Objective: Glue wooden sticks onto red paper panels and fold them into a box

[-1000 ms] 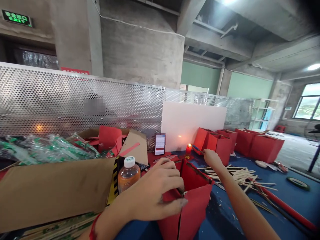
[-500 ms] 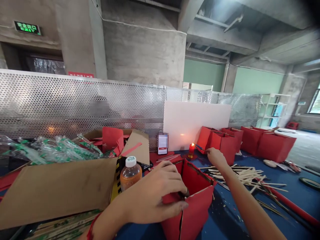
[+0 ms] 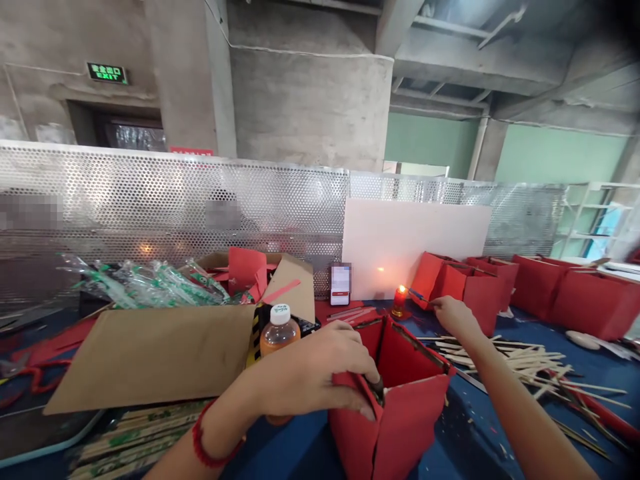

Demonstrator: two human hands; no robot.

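A red paper box [image 3: 400, 413], open at the top with thin sticks along its inner edges, stands in front of me. My left hand [image 3: 325, 370] pinches its near left rim, thumb outside and fingers inside; the fingertips are partly hidden. Farther off, my right hand [image 3: 457, 317] is closed on a thin dark stick-like tool [image 3: 416, 294] with a bluish end. That end is beside the flame of a lit red candle [image 3: 399, 303]; I cannot tell if it touches the flame.
More red boxes [image 3: 590, 300] stand at the back right. Wooden sticks [image 3: 525, 363] lie right of my box. To the left are a drink bottle [image 3: 280, 327], a cardboard box [image 3: 160, 360] and wrapped chopsticks [image 3: 135, 443]. A phone [image 3: 341, 285] leans against a white board [image 3: 415, 247].
My view has turned a little left, so everything sits farther right in the picture. Both hands keep their holds, with the tool still at the candle.
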